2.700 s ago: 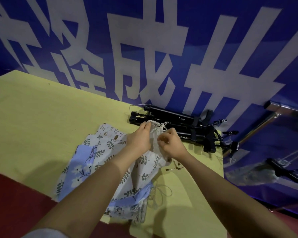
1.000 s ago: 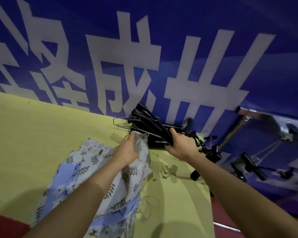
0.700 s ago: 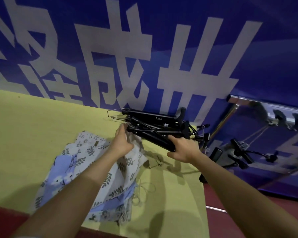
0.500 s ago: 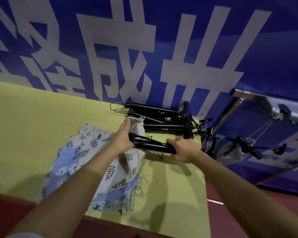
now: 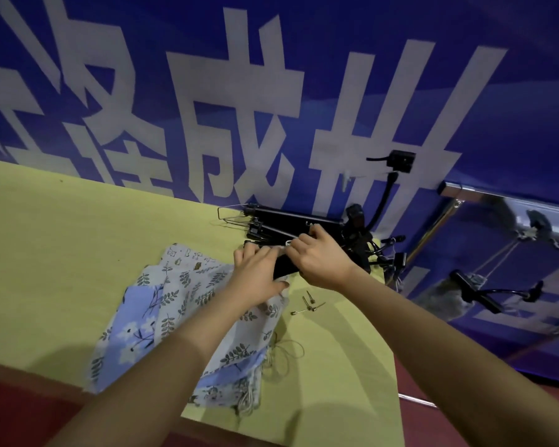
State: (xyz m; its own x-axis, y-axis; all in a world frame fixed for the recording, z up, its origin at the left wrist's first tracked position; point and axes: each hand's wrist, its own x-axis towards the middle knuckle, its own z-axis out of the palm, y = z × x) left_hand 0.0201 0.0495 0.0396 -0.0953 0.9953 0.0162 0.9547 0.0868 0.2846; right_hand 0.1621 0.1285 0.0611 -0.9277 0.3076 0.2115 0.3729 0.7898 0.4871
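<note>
The cloth pile (image 5: 133,337), blue flower prints and pale leaf prints, lay on the yellow counter (image 5: 62,253). At the pile's far right corner both hands met over its uppermost piece, a leaf-print bag (image 5: 191,282). The left hand (image 5: 259,274) lay on that bag's top edge with its fingers bent down over the cloth and the thumb tucked underneath, gripping the fabric. The right hand (image 5: 320,259) was just beyond the pile's corner, touching the left one, its fingers curled round a black hanger (image 5: 283,269), whose short dark length showed between the two hands, pressed against the bag's edge. A small white bit sat at the right fingertips; what it was could not be told.

Just behind the pile's far right corner, touching the hands' far side, lay a stack of black hangers (image 5: 288,219) with wire hooks pointing left. To the right of the pile, a few small metal pins (image 5: 308,305) lay near it on the bare counter, and loose white cords (image 5: 286,353) trailed from the pile's right edge. Well behind the pile hung a blue banner (image 5: 352,75) with large white characters, and far off to the pile's right a metal rail (image 5: 459,193) slanted.
</note>
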